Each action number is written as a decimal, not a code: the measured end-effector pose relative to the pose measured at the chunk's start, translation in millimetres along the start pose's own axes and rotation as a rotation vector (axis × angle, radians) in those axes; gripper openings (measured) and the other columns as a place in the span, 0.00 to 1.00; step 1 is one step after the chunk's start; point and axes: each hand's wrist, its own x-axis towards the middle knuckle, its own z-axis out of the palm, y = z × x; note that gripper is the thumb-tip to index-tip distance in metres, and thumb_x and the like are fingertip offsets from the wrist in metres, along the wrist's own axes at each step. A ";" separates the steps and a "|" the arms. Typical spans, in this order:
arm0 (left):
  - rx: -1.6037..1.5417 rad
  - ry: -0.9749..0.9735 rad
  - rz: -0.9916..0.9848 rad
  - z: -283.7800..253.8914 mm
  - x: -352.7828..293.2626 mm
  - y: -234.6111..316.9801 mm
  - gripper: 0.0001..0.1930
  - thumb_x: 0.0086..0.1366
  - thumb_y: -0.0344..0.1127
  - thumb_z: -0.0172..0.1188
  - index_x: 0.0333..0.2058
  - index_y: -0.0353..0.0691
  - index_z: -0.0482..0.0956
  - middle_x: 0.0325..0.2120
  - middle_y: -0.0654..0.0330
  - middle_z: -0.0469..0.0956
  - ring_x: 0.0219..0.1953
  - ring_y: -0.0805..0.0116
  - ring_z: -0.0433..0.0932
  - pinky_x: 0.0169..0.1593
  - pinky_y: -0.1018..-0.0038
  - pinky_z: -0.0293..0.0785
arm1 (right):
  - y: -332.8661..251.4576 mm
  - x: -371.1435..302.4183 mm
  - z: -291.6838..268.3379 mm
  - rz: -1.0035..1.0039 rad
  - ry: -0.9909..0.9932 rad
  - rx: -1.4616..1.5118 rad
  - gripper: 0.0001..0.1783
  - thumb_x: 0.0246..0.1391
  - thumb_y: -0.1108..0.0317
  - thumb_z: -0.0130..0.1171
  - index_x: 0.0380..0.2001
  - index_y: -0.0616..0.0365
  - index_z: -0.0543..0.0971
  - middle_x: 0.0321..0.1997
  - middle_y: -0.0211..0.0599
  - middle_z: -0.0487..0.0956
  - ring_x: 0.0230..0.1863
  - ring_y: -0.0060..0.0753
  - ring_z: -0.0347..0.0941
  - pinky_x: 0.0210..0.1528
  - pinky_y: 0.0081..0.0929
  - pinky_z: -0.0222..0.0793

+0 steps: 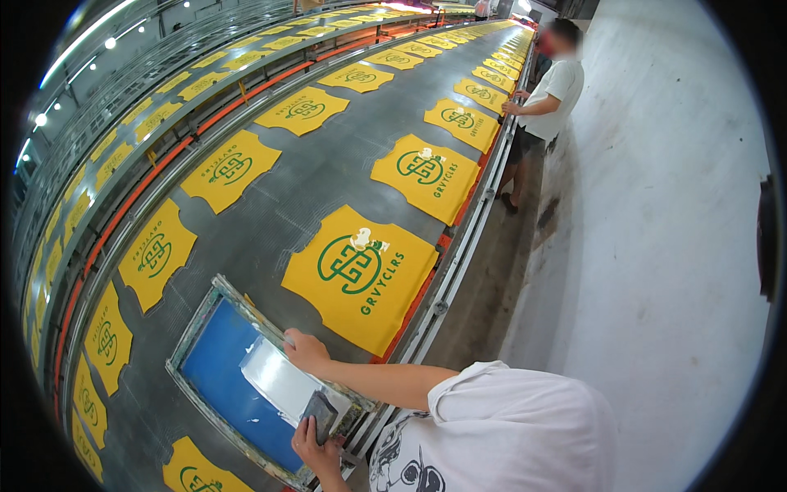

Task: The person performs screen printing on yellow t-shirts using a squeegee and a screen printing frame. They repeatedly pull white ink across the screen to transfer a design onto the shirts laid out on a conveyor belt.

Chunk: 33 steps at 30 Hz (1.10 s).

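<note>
A printing screen (223,289) with a paint-smeared frame and blue mesh (217,353) lies at the near end of the long dark table. White ink (275,371) covers part of the mesh toward my side. My left hand (316,451) is closed round a grey squeegee (320,415) over the screen's near side. On the frame's right rim rests my right hand (307,353), its fingers curled over the edge. Just beyond the screen lies a yellow shirt panel (348,303) with a green print and a white patch within it.
Two rows of yellow panels (303,111) run along the dark table (270,193). A metal rail (434,316) edges my side. Another person (557,90) stands farther along it. A parallel table (176,107) with yellow panels is at left; a pale wall (656,246) rises at right.
</note>
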 end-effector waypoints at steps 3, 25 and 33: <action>0.003 -0.029 -0.004 -1.3 -2.0 -1.1 0.31 0.45 0.25 0.63 0.54 0.37 0.80 0.53 0.46 0.78 0.57 0.45 0.74 0.63 0.53 0.63 | 26.0 2.2 8.4 -0.013 0.028 0.014 0.21 0.61 0.57 0.57 0.54 0.54 0.75 0.40 0.57 0.83 0.44 0.62 0.80 0.47 0.53 0.74; -0.122 -0.006 0.139 -13.9 25.3 18.6 0.18 0.56 0.31 0.65 0.46 0.34 0.82 0.33 0.42 0.80 0.36 0.39 0.78 0.43 0.55 0.75 | 186.4 -42.4 -193.3 -0.114 0.381 -0.030 0.16 0.63 0.57 0.56 0.43 0.58 0.83 0.40 0.46 0.84 0.44 0.47 0.82 0.45 0.38 0.77; -0.133 -0.035 0.002 0.2 29.4 39.5 0.16 0.59 0.28 0.63 0.47 0.36 0.82 0.36 0.46 0.82 0.38 0.48 0.80 0.44 0.56 0.75 | 203.0 -53.5 -247.7 -0.069 0.399 -0.068 0.17 0.63 0.55 0.57 0.40 0.57 0.84 0.37 0.45 0.84 0.40 0.50 0.81 0.42 0.42 0.76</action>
